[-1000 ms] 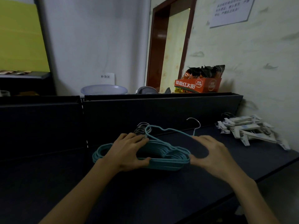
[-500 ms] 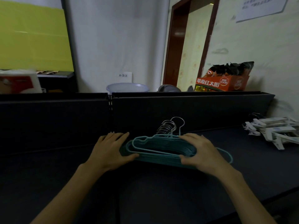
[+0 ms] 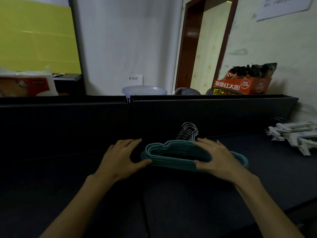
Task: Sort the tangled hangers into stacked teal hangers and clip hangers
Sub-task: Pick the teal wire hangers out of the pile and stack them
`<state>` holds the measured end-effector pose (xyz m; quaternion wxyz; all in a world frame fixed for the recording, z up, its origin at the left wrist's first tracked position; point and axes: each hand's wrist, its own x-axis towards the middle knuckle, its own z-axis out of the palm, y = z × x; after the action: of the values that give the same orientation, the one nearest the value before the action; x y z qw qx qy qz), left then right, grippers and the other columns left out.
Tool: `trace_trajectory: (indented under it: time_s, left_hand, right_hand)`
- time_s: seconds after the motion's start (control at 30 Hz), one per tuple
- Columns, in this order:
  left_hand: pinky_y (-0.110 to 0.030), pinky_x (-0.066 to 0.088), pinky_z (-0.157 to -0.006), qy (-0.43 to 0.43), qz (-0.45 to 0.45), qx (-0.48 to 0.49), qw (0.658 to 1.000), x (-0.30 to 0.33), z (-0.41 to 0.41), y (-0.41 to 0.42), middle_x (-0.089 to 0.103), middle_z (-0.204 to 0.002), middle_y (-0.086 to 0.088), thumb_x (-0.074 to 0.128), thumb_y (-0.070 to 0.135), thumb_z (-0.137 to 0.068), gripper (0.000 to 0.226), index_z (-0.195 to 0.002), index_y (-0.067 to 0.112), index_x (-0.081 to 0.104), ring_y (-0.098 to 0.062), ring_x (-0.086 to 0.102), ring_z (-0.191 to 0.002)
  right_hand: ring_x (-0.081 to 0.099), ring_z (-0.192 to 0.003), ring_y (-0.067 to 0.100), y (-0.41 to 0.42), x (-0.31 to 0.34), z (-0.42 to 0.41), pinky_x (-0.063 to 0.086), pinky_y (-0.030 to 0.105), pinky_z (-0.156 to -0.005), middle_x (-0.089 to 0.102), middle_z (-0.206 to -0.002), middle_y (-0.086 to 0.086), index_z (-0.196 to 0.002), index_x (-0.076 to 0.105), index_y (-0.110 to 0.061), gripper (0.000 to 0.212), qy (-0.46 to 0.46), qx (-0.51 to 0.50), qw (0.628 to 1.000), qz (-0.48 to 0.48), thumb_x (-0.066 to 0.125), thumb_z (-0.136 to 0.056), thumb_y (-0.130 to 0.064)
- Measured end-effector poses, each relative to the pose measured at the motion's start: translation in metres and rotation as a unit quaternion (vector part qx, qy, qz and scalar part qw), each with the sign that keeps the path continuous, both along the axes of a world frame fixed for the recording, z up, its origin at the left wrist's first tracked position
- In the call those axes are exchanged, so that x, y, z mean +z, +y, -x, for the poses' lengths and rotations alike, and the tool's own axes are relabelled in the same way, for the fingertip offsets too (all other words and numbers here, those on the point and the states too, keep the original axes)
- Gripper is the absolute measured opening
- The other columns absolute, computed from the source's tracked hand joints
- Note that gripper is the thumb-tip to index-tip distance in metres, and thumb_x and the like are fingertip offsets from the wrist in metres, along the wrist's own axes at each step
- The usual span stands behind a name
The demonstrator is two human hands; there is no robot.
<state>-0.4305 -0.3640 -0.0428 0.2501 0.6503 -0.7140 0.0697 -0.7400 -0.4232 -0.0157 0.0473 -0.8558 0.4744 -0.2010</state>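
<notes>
The right hand (image 3: 217, 158) covers the right middle of the teal stack (image 3: 173, 156), so how the hangers line up beneath it cannot be told. How many hangers lie in the stack is unclear, as the layers merge in the dim light. The hooks (image 3: 188, 132) bunch together and cannot be counted. At the far right, the clip hangers (image 3: 295, 135) are cut off by the frame edge, and their number cannot be told. The notice (image 3: 284, 6) on the wall is cut off at the top, its print too blurred to read. A dark partition (image 3: 68, 121) hides the lower part of the basin (image 3: 144, 90) and the red pack (image 3: 25, 85).
</notes>
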Motion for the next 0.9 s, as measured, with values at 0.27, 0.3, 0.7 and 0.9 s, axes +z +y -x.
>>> trace_trajectory:
  time_s: [0.27, 0.3, 0.7, 0.9]
  left_hand:
    - [-0.036, 0.038, -0.103, 0.078, -0.003, -0.067, 0.995, -0.002, 0.013, 0.000, 0.044, -0.140, 0.004, 0.034, 0.090, -0.061, 0.096, -0.141, 0.036, 0.035, -0.015, 0.037, -0.128]
    - [-0.035, 0.038, -0.103, 0.090, -0.002, -0.081, 0.993, -0.002, 0.018, -0.001, 0.044, -0.141, 0.004, 0.038, 0.087, -0.061, 0.095, -0.141, 0.036, 0.034, -0.016, 0.037, -0.128]
    - [-0.025, 0.039, -0.098, 0.199, -0.003, -0.164, 0.966, -0.028, 0.049, -0.034, 0.032, -0.138, 0.008, 0.067, 0.066, -0.061, 0.091, -0.140, 0.043, 0.028, -0.004, 0.038, -0.118]
    - [-0.007, 0.031, -0.091, 0.192, 0.037, -0.151, 0.969, -0.036, 0.051, -0.041, 0.034, -0.130, 0.010, 0.082, 0.040, -0.063, 0.093, -0.139, 0.042, 0.028, 0.000, 0.040, -0.113]
  right_hand:
    - [0.025, -0.138, 0.013, 0.037, 0.008, 0.020, 0.022, 0.034, -0.113, 0.030, -0.150, -0.005, -0.140, 0.039, -0.032, 0.062, -0.041, -0.088, 0.995, 0.038, 0.061, -0.083, -0.044]
    - [0.026, -0.136, 0.013, 0.042, 0.006, 0.027, 0.024, 0.034, -0.111, 0.032, -0.149, -0.004, -0.140, 0.040, -0.031, 0.062, -0.050, -0.101, 0.993, 0.041, 0.062, -0.083, -0.043]
    - [0.032, -0.132, 0.014, 0.045, -0.021, 0.091, 0.035, 0.035, -0.104, 0.027, -0.148, -0.008, -0.147, 0.008, -0.043, 0.108, -0.196, -0.157, 0.965, -0.074, 0.080, -0.066, -0.047]
    - [0.036, -0.111, -0.002, 0.014, -0.040, 0.076, 0.032, 0.023, -0.096, 0.032, -0.129, -0.014, -0.143, 0.011, -0.051, 0.111, -0.201, -0.087, 0.974, -0.061, 0.085, -0.062, -0.034]
